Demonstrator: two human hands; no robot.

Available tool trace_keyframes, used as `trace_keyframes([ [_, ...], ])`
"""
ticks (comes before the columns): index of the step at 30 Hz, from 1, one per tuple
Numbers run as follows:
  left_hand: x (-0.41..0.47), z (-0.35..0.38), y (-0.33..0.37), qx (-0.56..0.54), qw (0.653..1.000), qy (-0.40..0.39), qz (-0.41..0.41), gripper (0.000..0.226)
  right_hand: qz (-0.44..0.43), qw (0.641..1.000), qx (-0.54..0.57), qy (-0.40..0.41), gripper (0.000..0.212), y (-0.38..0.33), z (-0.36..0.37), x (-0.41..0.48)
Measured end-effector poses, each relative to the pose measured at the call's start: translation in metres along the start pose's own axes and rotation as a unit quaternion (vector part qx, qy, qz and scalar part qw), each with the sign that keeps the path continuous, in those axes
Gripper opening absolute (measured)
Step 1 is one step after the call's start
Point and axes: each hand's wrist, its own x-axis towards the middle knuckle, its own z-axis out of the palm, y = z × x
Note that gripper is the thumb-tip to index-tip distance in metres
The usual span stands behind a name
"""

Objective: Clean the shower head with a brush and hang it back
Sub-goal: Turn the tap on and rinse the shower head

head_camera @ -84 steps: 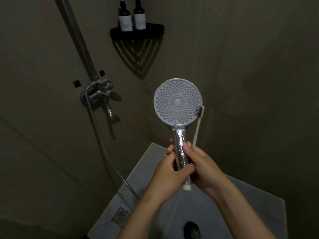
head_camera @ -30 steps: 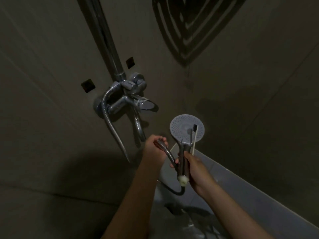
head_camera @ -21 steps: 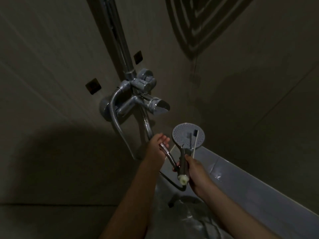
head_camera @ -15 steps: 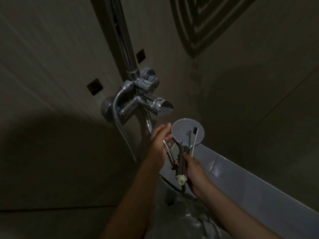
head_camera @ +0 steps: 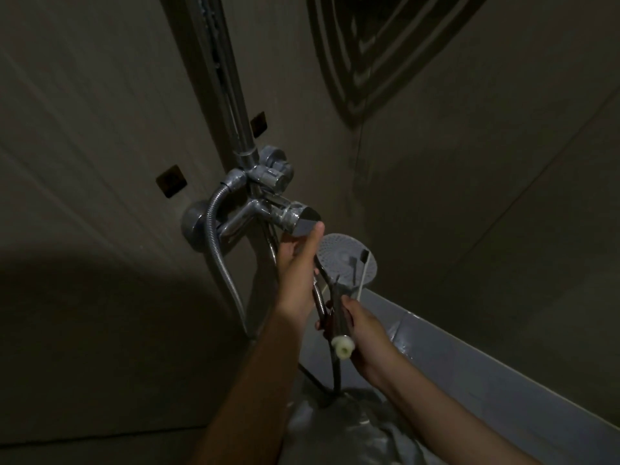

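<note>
Nearest to you, your right hand is wrapped round the chrome handle of the shower head, with the handle's white threaded end poking out below your fist. The same grip pins the brush, a pale-handled toothbrush, upright against the handle, so that its dark bristles lie on the right of the round spray face. That face is turned towards you and sits just above a grey tiled ledge.

Just to the left and a little higher, your left hand is stretched out with straight fingers, one fingertip reaching the flat chrome lever of the mixer tap. A length of the metal hose runs down between your two hands, close against the left palm; you cannot tell whether the thumb holds it. So your hands are close together but on different things.

Beyond them, the hose loops down from the left side of the mixer tap, and the riser pipe climbs from it up the dim wall. Two small dark squares flank the pipe.
</note>
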Motion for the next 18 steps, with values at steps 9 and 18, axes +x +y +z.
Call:
trace_keyframes([
  [9,-0.008,0.006,0.018,0.09,0.995,0.018,0.025,0.018,-0.004,0.999,-0.042,0.021,0.036,-0.002,0.005,-0.011],
  [18,-0.016,0.011,0.026,0.103,0.994,0.031,0.018,0.02,-0.02,0.999,-0.029,0.025,0.036,-0.001,0.002,-0.015],
])
